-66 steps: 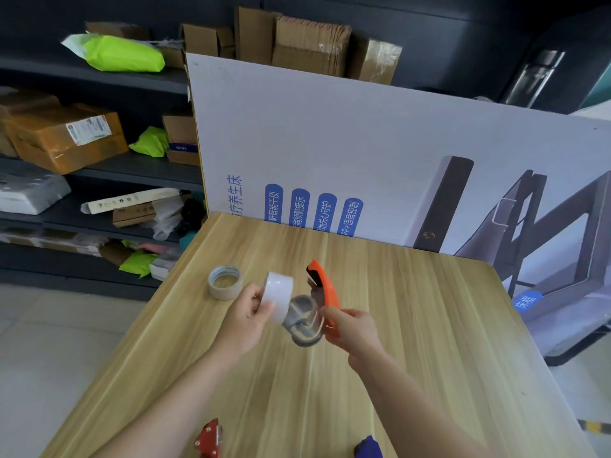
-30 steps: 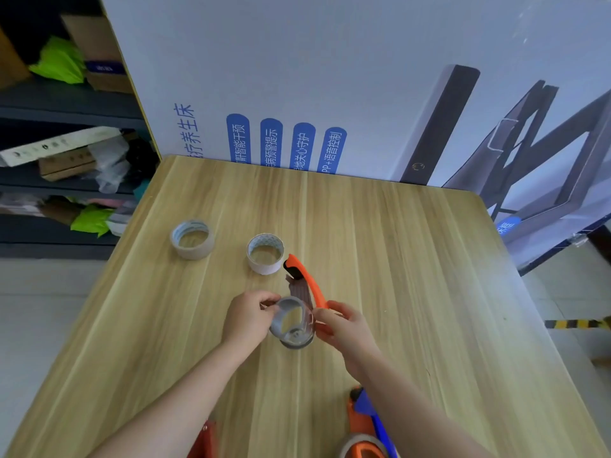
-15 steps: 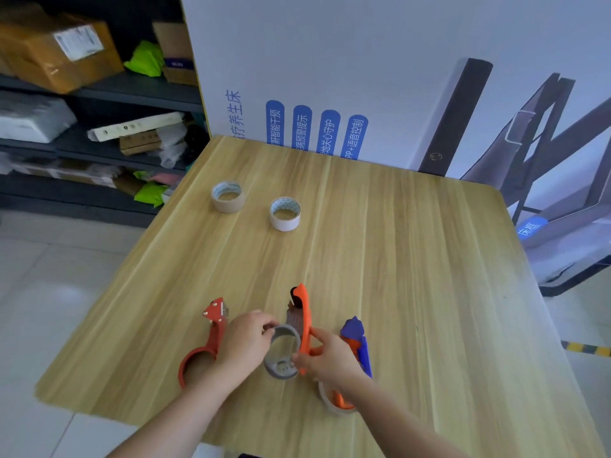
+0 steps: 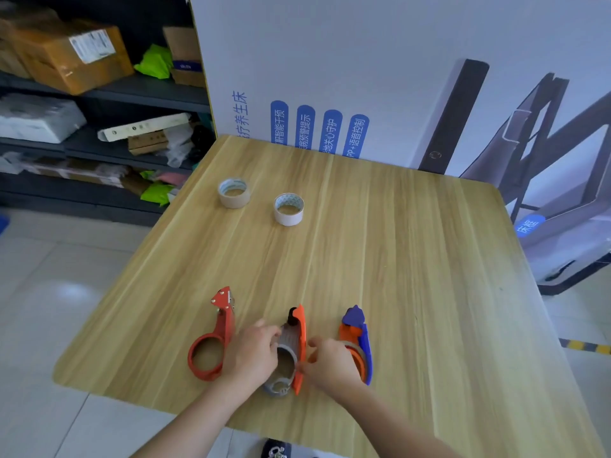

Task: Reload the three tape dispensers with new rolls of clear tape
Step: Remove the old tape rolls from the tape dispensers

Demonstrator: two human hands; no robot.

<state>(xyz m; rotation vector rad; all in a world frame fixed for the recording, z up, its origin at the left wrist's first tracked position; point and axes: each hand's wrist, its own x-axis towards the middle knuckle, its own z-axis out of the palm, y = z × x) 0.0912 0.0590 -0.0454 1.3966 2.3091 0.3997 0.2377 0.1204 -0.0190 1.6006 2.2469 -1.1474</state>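
The left hand (image 4: pixel 254 353) and right hand (image 4: pixel 330 360) both curl their fingers around the middle dispenser (image 4: pixel 292 350), an orange plastic frame with a grey ribbed drum and black tip, lying near the front edge of the wooden table (image 4: pixel 413 259). Behind the light, straight-grained tabletop stands a big white printed board (image 4: pixel 363 61) with blue pill-shaped labels bearing Chinese characters, too blurred to read reliably. Left of the hands lies an empty red dispenser (image 4: pixel 213 338) with a round loop and triangular metal cutter; on the right, a blue-and-orange dispenser (image 4: pixel 360 342). Farther back sit two tape rolls, the left roll (image 4: pixel 233 192) and the right roll (image 4: pixel 288 208), both flat on white cores.
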